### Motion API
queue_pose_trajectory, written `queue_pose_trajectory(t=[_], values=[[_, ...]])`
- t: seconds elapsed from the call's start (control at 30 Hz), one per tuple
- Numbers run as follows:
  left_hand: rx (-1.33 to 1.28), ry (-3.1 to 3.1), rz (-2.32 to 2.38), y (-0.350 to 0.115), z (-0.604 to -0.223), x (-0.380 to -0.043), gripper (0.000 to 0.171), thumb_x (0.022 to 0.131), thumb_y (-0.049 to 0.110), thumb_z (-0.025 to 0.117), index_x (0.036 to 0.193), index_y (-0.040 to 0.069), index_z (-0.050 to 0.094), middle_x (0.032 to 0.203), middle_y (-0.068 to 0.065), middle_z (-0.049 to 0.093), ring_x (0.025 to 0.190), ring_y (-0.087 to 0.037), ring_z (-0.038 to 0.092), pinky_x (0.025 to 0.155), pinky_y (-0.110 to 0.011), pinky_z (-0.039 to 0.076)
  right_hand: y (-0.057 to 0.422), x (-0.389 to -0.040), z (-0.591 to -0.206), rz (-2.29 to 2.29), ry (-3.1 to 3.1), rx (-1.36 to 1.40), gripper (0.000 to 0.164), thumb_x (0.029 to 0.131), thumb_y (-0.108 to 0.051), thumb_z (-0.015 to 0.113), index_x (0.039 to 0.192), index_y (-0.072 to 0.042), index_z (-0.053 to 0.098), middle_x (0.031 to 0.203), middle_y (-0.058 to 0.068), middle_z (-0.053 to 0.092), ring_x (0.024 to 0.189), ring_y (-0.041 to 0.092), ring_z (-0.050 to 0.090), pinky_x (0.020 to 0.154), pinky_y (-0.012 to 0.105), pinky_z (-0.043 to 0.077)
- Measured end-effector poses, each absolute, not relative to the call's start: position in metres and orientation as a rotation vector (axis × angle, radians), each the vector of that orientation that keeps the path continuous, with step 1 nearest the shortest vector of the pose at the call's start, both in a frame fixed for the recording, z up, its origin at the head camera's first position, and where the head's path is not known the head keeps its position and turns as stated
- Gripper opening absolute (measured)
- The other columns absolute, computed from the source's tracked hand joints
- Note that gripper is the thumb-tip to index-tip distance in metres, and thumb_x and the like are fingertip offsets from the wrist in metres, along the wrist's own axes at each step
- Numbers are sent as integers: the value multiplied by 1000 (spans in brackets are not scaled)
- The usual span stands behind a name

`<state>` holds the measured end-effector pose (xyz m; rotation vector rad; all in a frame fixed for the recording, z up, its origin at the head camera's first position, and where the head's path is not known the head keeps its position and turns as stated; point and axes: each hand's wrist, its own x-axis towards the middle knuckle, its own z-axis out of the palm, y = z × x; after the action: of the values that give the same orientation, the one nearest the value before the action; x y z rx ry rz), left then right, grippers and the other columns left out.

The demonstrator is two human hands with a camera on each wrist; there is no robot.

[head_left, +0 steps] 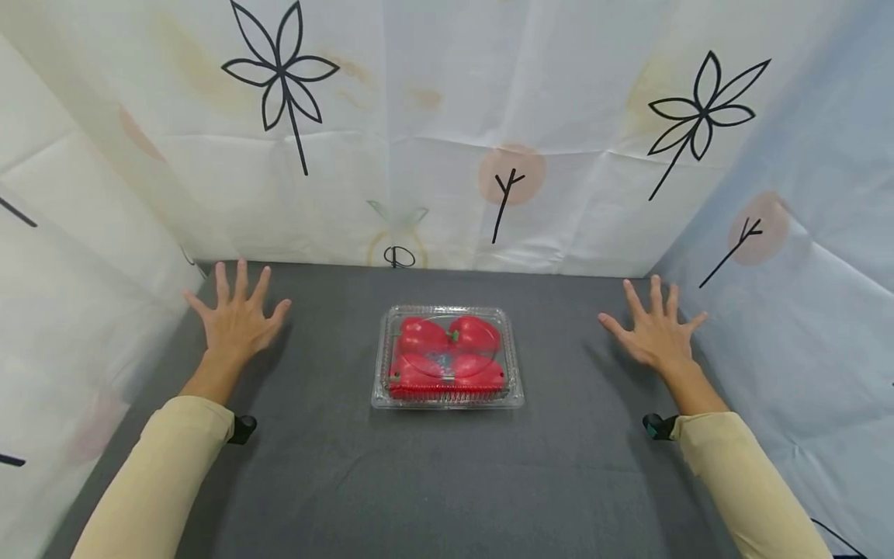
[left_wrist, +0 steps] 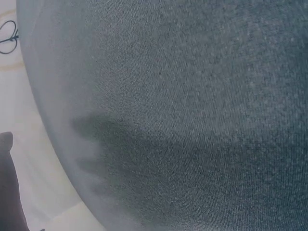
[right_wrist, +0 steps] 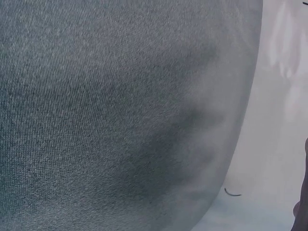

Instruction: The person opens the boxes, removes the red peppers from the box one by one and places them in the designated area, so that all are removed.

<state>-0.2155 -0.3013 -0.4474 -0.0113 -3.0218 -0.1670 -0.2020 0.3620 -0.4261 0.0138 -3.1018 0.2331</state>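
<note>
A clear plastic clamshell box (head_left: 447, 357) with its lid closed sits in the middle of the grey cloth table (head_left: 447, 481). Red bell peppers (head_left: 447, 353) fill it. My left hand (head_left: 236, 318) lies flat on the cloth at the far left, fingers spread, holding nothing. My right hand (head_left: 653, 330) lies flat at the far right in the same way, fingers spread. Both hands are well apart from the box. The wrist views show only the grey cloth (left_wrist: 192, 120) (right_wrist: 106, 115) and faint hand shadows.
White sheets printed with black flower outlines (head_left: 279, 74) and pink dots wall in the table at the back (head_left: 447, 155), left and right. Beige sleeves cover both forearms (head_left: 157, 481). Bare grey cloth lies in front of the box.
</note>
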Motion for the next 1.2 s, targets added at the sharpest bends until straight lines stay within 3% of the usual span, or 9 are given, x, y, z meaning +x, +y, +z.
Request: queue_pose_trajectory(t=[0.63,1.0,1.2], values=[[-157,-2967,-195,-279,-438,-210,72,102,59,34,160,18,18,165,-17,-2,147,-37,-23,98,-80,-17,316,-194,-413,252,-3070,190,87,94,-72,38,161,-23,11,165,18,-11,147,49,-11,95,85,-11],[-254,-2938,-259,-256,-436,-191,73,100,59,42,159,20,24,165,-16,8,150,-38,-12,101,-79,-15,285,-184,-409,166,-3033,351,87,93,-71,43,161,-24,14,166,12,-8,150,44,-4,101,82,-5],[-362,-2927,-274,-241,-437,-178,73,99,57,46,158,19,27,164,-17,14,151,-38,-3,104,-79,-8,263,-177,-407,172,-2998,495,85,93,-68,46,160,-24,18,167,11,-5,151,40,-1,104,80,-3]])
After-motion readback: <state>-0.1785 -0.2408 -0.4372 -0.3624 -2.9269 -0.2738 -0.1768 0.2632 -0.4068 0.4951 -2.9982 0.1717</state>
